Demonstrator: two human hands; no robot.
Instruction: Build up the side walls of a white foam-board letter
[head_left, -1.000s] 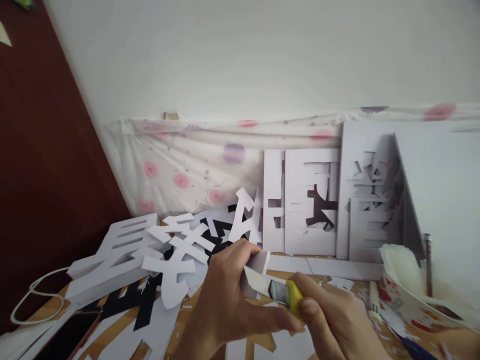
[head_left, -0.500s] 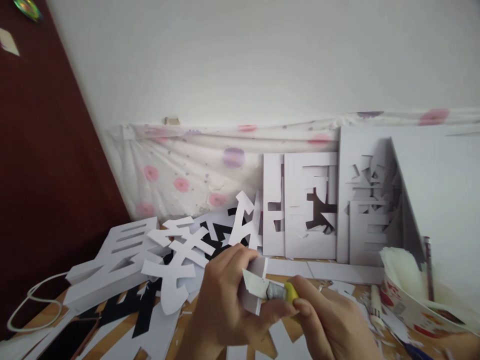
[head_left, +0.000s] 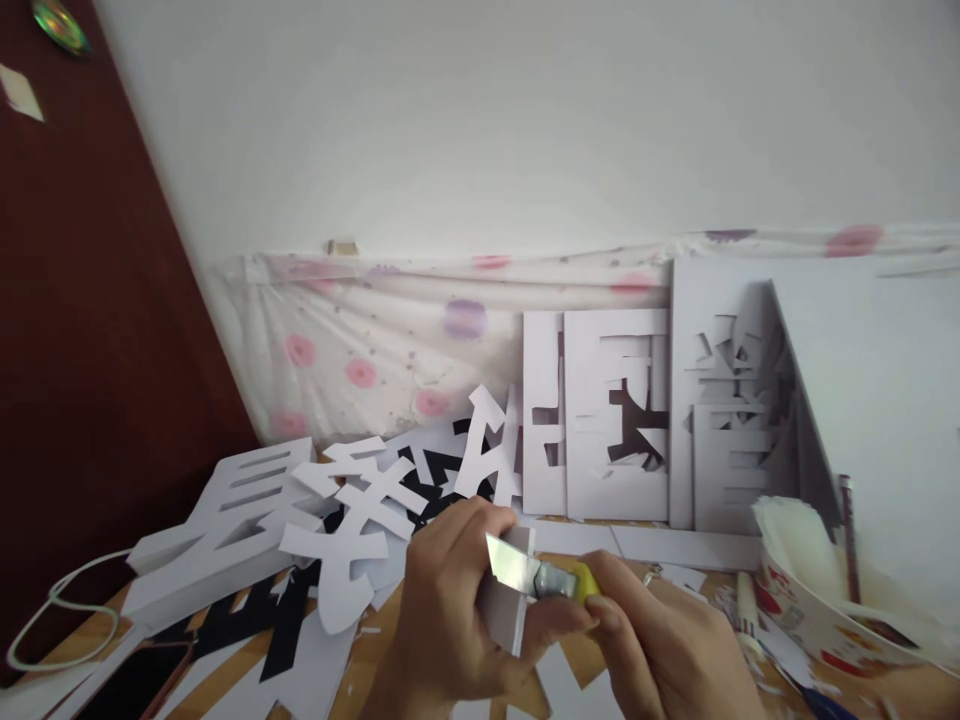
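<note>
My left hand (head_left: 454, 610) is closed around a small white foam board piece (head_left: 506, 605), whose edge stands up between fingers and thumb. Gripped in my right hand (head_left: 660, 640) is a utility knife (head_left: 585, 582) with a yellow handle and a metal collar. Its broad blade (head_left: 510, 563) points left and lies across the white piece, catching the light. My left thumb reaches toward the knife's collar. Whether the blade cuts into the piece cannot be made out. Left of my hands lie white cut-out characters (head_left: 352, 545) over black cut shapes (head_left: 281, 625).
Cut white boards (head_left: 615, 490) lean against the wall. A paper tub (head_left: 817, 610) with translucent sheets stands at the right, beside a brush (head_left: 748, 610) and scraps. A phone (head_left: 139, 680) and a white cable (head_left: 56, 600) are at the left. A thick white character (head_left: 225, 520) lies behind them.
The white piece has turned and slid down slightly in my left hand. The knife blade has tilted and now shines brighter. The whole view has shifted a little.
</note>
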